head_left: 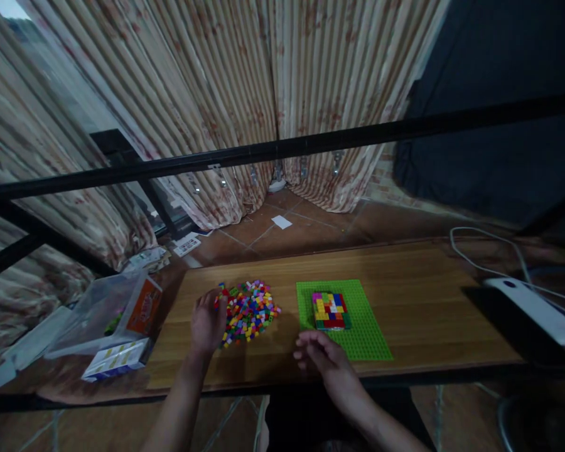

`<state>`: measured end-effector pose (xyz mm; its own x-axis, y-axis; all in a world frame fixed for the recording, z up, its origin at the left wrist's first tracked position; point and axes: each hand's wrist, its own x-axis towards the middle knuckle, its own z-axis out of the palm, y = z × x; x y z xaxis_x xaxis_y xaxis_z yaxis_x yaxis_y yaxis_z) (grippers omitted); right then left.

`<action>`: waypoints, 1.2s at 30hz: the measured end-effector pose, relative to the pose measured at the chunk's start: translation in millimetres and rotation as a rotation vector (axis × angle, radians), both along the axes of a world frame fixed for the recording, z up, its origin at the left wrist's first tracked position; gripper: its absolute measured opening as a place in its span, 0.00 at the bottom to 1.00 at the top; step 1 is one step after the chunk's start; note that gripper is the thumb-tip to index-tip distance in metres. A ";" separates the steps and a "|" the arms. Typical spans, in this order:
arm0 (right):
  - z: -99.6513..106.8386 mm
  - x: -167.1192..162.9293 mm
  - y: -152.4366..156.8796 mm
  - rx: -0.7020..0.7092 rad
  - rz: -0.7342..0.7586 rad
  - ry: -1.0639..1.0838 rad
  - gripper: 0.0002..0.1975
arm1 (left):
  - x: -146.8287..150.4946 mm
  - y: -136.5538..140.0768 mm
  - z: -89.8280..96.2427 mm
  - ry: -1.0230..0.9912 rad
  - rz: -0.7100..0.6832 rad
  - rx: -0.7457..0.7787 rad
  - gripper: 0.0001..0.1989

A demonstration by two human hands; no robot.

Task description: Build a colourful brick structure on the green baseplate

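Note:
My left hand (208, 319) is at the left edge of a loose pile of small coloured toy bricks (252, 311), its fingers slightly bent and the thumb apart; I see nothing held in it. My right hand (324, 356) hovers by the near left edge of a green studded baseplate (370, 333). Its fingers are loosely curved and apart, with nothing visible between them. On the baseplate sits a low block built of bricks (330, 310) in yellow, red, blue, pink and white, with green showing at the lower edge. My right fingertips are just short of this block.
The wooden tabletop (419, 301) carries all of this. At its left are a clear plastic bin (103, 307) with an orange label and a white-and-blue packet (117, 360). To the right lie a dark flat pad (513, 320), a white device (537, 307) and a cable. A black bar (277, 149) crosses beyond the table.

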<state>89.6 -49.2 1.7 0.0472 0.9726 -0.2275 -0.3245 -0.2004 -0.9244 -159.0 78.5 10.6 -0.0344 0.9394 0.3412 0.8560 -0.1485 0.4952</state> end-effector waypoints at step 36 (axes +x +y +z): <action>4.3 45.1 -44.3 0.069 -0.075 -0.154 0.19 | 168.3 -133.2 16.0 -0.991 -0.291 -0.670 0.16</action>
<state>134.7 -93.4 6.0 0.1493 0.9782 -0.1445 -0.1896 -0.1151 -0.9751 9.3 -54.7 26.6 0.2357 0.9348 -0.2657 0.0449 0.2627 0.9638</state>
